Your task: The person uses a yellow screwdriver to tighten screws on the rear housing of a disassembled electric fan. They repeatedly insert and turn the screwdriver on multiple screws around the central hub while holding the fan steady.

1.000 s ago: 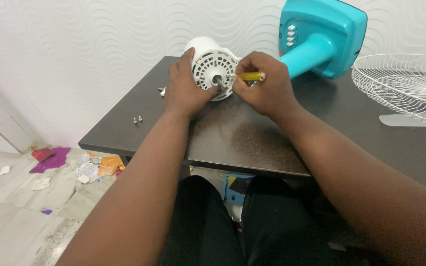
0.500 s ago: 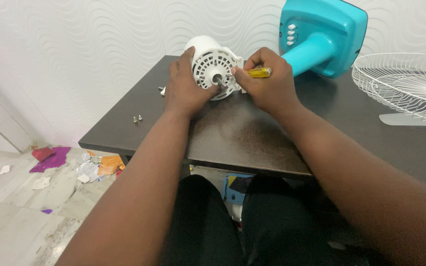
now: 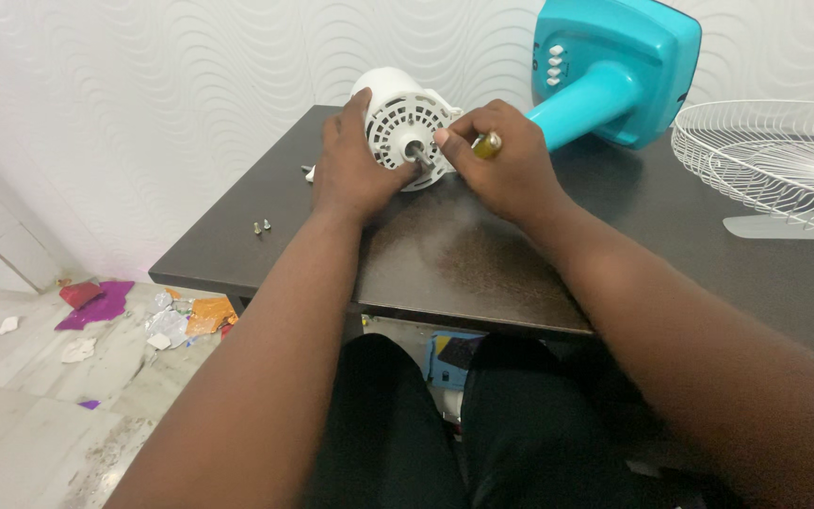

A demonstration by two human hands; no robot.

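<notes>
A white round fan motor housing [image 3: 405, 121] lies on its side on the dark table [image 3: 463, 254], its vented face and metal shaft toward me. My left hand [image 3: 350, 170] grips the housing from the left, thumb near the shaft. My right hand [image 3: 501, 170] is closed around a yellow-handled screwdriver [image 3: 485, 144], held against the right side of the housing's face. The tool's tip is hidden by my fingers.
A turquoise fan base and stem [image 3: 605, 75] lies behind the housing. A white wire fan grille [image 3: 774, 165] rests at the right. Two small screws [image 3: 262, 226] sit near the table's left edge. Coloured scraps [image 3: 143, 311] litter the floor at the left.
My right hand has turned and shifted slightly left on the screwdriver, so less of the yellow handle shows. The left hand and housing stay put.
</notes>
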